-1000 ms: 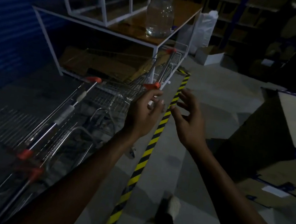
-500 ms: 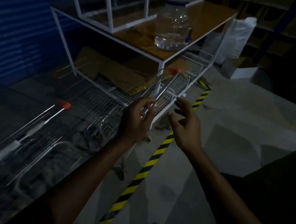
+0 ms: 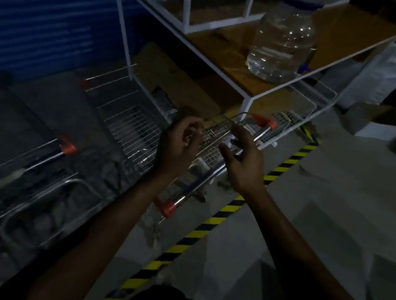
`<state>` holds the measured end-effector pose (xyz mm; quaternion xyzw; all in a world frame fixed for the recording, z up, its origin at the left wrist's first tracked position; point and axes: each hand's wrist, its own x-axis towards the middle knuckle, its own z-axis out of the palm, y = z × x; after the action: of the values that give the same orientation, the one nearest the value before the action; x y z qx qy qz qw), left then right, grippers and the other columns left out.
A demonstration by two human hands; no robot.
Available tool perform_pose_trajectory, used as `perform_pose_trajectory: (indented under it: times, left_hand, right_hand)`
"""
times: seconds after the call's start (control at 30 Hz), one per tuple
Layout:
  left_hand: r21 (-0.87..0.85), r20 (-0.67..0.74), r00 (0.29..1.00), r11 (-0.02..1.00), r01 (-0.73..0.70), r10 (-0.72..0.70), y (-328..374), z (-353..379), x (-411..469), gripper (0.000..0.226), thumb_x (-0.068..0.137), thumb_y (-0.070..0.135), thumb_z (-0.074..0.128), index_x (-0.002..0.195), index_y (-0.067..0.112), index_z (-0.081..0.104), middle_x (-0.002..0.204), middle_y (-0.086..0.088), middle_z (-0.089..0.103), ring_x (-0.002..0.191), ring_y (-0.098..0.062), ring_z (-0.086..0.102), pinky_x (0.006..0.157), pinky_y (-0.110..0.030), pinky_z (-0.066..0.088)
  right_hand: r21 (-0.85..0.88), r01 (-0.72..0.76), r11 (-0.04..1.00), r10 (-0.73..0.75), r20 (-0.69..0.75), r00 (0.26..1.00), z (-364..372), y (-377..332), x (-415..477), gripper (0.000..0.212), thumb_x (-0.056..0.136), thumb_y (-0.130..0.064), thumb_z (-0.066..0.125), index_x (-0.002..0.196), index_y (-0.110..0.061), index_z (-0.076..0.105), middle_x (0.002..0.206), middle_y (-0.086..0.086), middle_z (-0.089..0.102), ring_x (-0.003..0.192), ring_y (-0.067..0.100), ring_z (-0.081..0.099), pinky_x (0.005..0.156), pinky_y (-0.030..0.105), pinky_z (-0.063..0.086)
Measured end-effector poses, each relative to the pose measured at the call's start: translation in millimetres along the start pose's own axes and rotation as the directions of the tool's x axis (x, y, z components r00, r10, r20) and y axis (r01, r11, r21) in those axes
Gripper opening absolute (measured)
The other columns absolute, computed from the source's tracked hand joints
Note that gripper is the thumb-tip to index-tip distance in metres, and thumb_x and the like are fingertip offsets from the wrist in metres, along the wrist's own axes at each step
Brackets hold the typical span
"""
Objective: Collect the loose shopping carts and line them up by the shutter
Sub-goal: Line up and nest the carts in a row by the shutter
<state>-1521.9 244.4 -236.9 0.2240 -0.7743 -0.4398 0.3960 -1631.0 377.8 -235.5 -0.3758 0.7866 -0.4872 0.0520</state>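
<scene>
Both forearms reach forward, left hand [image 3: 179,147] with fingers curled, right hand [image 3: 244,164] loosely spread.

Left hand [image 3: 179,147] covers part of the middle shopping cart [image 3: 134,126] basket. Its fingers [image 3: 194,130] curl, but whether they grip any wire can't be told (dark, some blur). Right hand [image 3: 243,163] hides a stretch of the cart handle [image 3: 185,196]. Second cart [image 3: 25,172] at lower left is smeared and cut by the left edge. Water jug [image 3: 283,45] on the tabletop [image 3: 225,52] loses its top to the upper edge, and so does the white frame rack [image 3: 188,2]. Striped floor tape [image 3: 220,218] vanishes behind dark clothing at the bottom. The area behind the white sack [image 3: 391,69] is too dark to read.
</scene>
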Motion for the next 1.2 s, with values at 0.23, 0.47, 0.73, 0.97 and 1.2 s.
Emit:
perform_pose_trajectory:
  times: [0.23,0.47,0.73,0.97,1.2]
  left_hand:
    - [0.093,-0.075,0.990,0.987,0.127,-0.121,-30.7,12.1,18.5,0.032,0.093,0.033,0.054,0.117,0.015,0.065,0.103,-0.004,0.068,0.091,-0.017,0.065,0.073,-0.047,0.056]
    - [0.467,-0.138,0.985,0.870,0.159,-0.106,-40.9,33.4,-24.1,0.054,0.094,0.062,0.049,0.116,0.016,0.065,0.109,-0.002,0.067,0.100,-0.021,0.063,0.082,-0.043,0.053]
    - [0.858,-0.300,0.857,0.274,0.435,-0.420,-44.2,79.8,-84.8,0.073,0.091,0.075,0.024,0.118,0.021,0.064,0.120,-0.008,0.066,0.114,-0.033,0.058,0.100,-0.054,0.041]
    - [0.850,-0.382,0.785,0.147,0.505,-0.487,-39.6,88.0,-75.0,0.075,0.091,0.070,0.016,0.120,0.020,0.063,0.126,-0.011,0.064,0.120,-0.034,0.054,0.102,-0.050,0.036]
    - [0.863,-0.380,0.790,0.124,0.490,-0.481,-41.1,85.6,-76.2,0.071,0.091,0.073,0.021,0.122,0.025,0.063,0.119,-0.004,0.069,0.114,-0.028,0.062,0.102,-0.050,0.038]
  right_hand:
    - [-0.113,0.096,0.989,-0.068,0.229,0.971,9.5,43.6,62.2,0.065,0.094,-0.044,0.057,0.149,-0.014,0.041,0.147,0.009,0.051,0.127,0.028,0.055,0.092,0.051,0.054]
    - [-0.365,0.384,0.848,-0.194,0.460,0.866,-2.1,100.5,129.2,0.062,0.089,-0.041,0.055,0.141,-0.008,0.049,0.129,0.021,0.060,0.105,0.040,0.063,0.077,0.041,0.051]
    - [-0.455,0.532,0.714,-0.144,0.648,0.748,-3.1,168.0,161.9,0.051,0.091,-0.041,0.054,0.133,-0.013,0.055,0.135,0.021,0.055,0.116,0.045,0.057,0.083,0.049,0.052]
    - [-0.501,0.432,0.750,0.119,0.745,0.657,-9.7,156.5,165.9,0.040,0.094,-0.038,0.053,0.124,-0.013,0.060,0.124,0.019,0.062,0.115,0.041,0.057,0.098,0.052,0.046]
    - [-0.485,0.315,0.816,0.215,0.760,0.614,-11.5,152.0,164.1,0.053,0.087,-0.049,0.049,0.127,-0.015,0.059,0.123,0.016,0.064,0.114,0.039,0.059,0.100,0.050,0.047]
